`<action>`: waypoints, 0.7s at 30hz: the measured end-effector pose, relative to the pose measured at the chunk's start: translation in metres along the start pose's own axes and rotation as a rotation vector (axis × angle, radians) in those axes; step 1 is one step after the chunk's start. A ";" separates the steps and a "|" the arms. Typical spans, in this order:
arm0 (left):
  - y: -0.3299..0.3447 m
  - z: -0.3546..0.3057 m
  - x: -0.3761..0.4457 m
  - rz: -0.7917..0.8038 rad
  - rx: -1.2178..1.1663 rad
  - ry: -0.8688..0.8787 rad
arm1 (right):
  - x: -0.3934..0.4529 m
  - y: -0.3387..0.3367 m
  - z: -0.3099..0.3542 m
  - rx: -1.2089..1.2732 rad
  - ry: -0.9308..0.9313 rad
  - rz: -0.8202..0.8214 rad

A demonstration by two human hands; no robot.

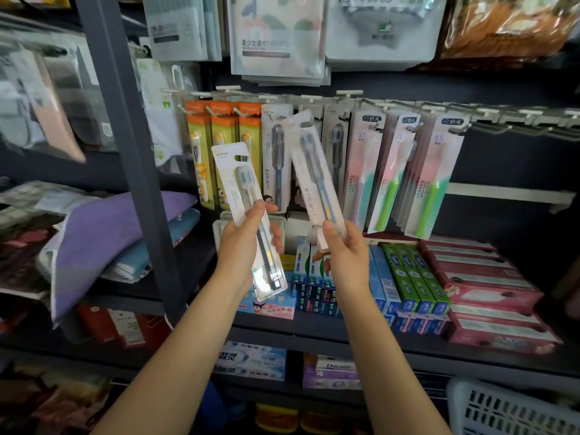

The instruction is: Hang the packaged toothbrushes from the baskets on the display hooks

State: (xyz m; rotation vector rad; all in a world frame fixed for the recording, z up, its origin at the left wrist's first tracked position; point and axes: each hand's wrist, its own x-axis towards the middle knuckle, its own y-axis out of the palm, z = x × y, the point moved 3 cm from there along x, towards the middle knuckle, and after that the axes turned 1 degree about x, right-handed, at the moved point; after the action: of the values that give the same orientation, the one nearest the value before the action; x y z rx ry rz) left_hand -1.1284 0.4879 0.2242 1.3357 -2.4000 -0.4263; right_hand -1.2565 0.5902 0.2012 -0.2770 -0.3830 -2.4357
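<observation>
My left hand (243,243) grips a white SPRING toothbrush pack (233,180) around its middle, tilted left, below the hooks. My right hand (343,255) holds the lower end of a pale pink toothbrush pack (309,171), whose top hang hole lies close to a display hook (309,119) in the row. On the hooks (489,116) hang orange packs (224,133), grey packs (276,158) and pink-and-green packs (436,177). A white basket (502,409) shows at the bottom right corner.
A dark shelf upright (131,146) stands left of my hands. Toothpaste boxes (417,277) fill the shelf below the hooks. Folded towels (119,227) lie on the left shelf. Packaged goods (276,36) hang above. Several hooks at the far right are bare.
</observation>
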 end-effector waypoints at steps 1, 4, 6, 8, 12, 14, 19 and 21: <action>0.000 0.001 0.001 0.000 0.003 -0.002 | 0.002 -0.003 -0.002 -0.002 -0.005 -0.032; 0.001 0.004 0.004 -0.007 0.010 -0.009 | 0.011 -0.014 -0.005 -0.019 -0.024 -0.113; 0.003 0.006 0.007 -0.006 0.013 -0.010 | 0.016 -0.016 -0.007 -0.047 -0.009 -0.110; 0.006 0.009 0.009 -0.015 0.019 -0.011 | 0.020 -0.010 -0.012 -0.089 0.052 -0.065; 0.010 0.015 0.012 -0.049 0.027 -0.018 | 0.028 0.011 -0.023 -0.197 0.195 0.026; 0.009 0.017 0.013 -0.067 0.022 -0.029 | 0.037 0.021 -0.025 -0.200 0.241 0.041; 0.007 0.019 0.016 -0.094 0.019 -0.094 | 0.069 0.041 -0.031 -0.083 0.379 0.053; 0.008 0.019 0.020 -0.085 0.014 -0.151 | 0.079 0.046 -0.037 -0.071 0.405 0.062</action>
State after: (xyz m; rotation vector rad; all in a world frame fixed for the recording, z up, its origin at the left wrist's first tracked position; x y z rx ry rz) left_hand -1.1524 0.4765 0.2139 1.4640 -2.4775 -0.5529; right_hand -1.2919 0.4980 0.1991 0.1729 -0.1074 -2.3716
